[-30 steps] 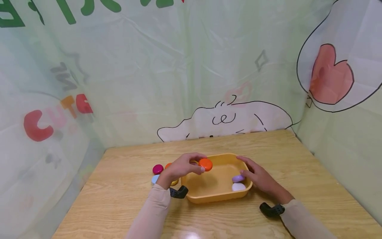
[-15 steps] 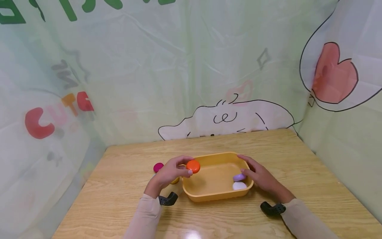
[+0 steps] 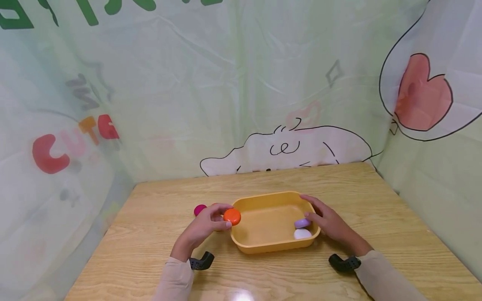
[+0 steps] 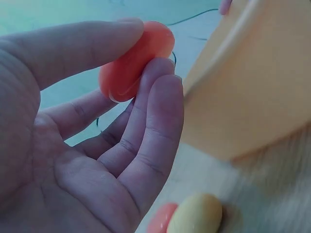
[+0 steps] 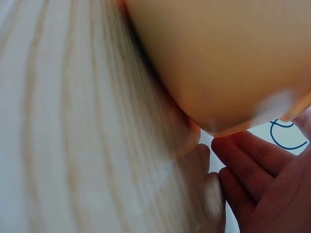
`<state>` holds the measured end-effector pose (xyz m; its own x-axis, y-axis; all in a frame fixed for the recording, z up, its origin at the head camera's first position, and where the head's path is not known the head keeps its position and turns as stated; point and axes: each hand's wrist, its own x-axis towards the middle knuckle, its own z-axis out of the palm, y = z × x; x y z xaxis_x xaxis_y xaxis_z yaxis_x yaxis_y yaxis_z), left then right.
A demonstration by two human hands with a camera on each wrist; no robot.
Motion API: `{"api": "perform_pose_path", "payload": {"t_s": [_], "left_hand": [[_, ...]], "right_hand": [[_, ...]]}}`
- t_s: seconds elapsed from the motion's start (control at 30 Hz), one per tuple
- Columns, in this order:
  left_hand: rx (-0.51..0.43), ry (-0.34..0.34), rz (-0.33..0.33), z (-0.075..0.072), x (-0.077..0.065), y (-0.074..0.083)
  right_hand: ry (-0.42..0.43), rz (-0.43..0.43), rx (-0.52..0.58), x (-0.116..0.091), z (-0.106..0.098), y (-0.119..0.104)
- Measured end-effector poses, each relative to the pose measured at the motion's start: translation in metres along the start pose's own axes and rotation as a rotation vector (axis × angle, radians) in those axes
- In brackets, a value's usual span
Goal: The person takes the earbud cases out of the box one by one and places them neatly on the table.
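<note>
My left hand (image 3: 201, 225) pinches a glossy orange disc (image 3: 232, 216), rounded like a flat pebble, between thumb and fingers. It is at the left rim of a yellow-orange plastic tray (image 3: 260, 246); the left wrist view shows the disc (image 4: 138, 60) off the table. My right hand (image 3: 331, 223) holds the tray's right end, thumb over the rim and fingers along the outside wall (image 5: 228, 73). Inside the tray, near that thumb, a purple disc (image 3: 302, 223) leans by the wall and a white disc (image 3: 303, 234) lies beside it.
Left of the tray, a magenta disc (image 3: 200, 209) lies on the wooden table (image 3: 128, 255), partly behind my left hand. A yellow piece (image 4: 197, 213) and a red-orange piece (image 4: 161, 218) show below that hand. A printed curtain (image 3: 169, 104) stands behind the table.
My left hand has moved left and slightly down with the orange disc, from over the tray to its left rim. My right hand keeps its place on the tray.
</note>
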<state>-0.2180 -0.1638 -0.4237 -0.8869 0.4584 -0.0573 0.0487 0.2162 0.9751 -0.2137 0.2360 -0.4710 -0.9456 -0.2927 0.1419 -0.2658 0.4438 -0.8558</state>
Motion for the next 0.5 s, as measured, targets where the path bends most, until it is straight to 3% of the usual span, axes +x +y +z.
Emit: {"api": "perform_pose_path", "payload": {"t_s": [0.23,0.5], "left_hand": [[-0.038,0.012,-0.011,-0.012,-0.011,-0.013],[0.016,0.05,-0.076,-0.021,-0.026,-0.024]], "right_hand": [[0.003,-0.002,-0.008,0.0,0.0,-0.001],[0.004,-0.015,-0.011,0.0,0.0,0.0]]}}
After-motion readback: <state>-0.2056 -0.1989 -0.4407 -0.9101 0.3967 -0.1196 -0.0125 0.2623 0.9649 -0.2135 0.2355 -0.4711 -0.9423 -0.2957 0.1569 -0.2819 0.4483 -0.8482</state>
